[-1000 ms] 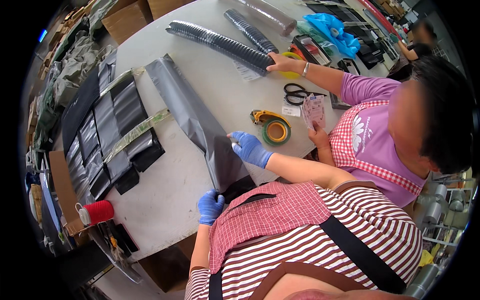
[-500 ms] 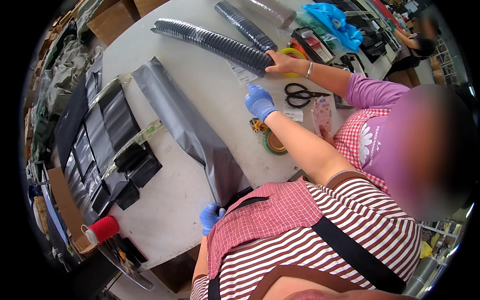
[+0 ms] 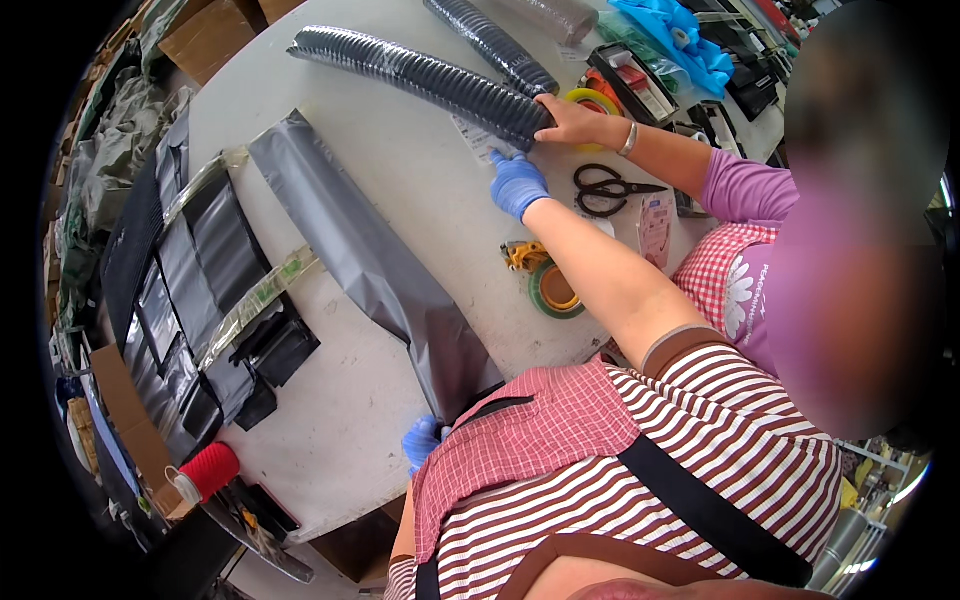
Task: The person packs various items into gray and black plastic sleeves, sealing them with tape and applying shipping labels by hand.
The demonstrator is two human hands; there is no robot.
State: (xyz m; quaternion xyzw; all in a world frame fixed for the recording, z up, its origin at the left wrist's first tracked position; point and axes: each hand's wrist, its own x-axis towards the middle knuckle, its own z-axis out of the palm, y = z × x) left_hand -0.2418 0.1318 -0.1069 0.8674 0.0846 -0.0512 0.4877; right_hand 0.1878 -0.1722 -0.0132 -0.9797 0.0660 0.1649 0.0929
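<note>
My right hand (image 3: 519, 186), in a blue glove, reaches across the table. Its fingers are extended and a little apart, with the tips at the edge of a white printed paper (image 3: 474, 140). Beside that paper lies a black corrugated hose (image 3: 420, 84) in clear wrap. A co-worker's bare hand (image 3: 575, 121) rests on the hose's near end. Close to my body, my left hand (image 3: 422, 443), also blue-gloved, is closed at the lower end of a long folded grey plastic sheet (image 3: 365, 255). My apron partly hides those fingers.
Black scissors (image 3: 612, 189), a green tape roll (image 3: 556, 290) and a yellow clip-like tool (image 3: 524, 256) lie near my right forearm. A second hose (image 3: 490, 45) sits behind. Grey and black sheets (image 3: 215, 270) cover the table's left, above a red thread spool (image 3: 209, 471).
My right hand has moved slightly away from me and now meets the paper's edge. The co-worker leans closer, with a hand still on the hose. My left hand stays at the grey sheet.
</note>
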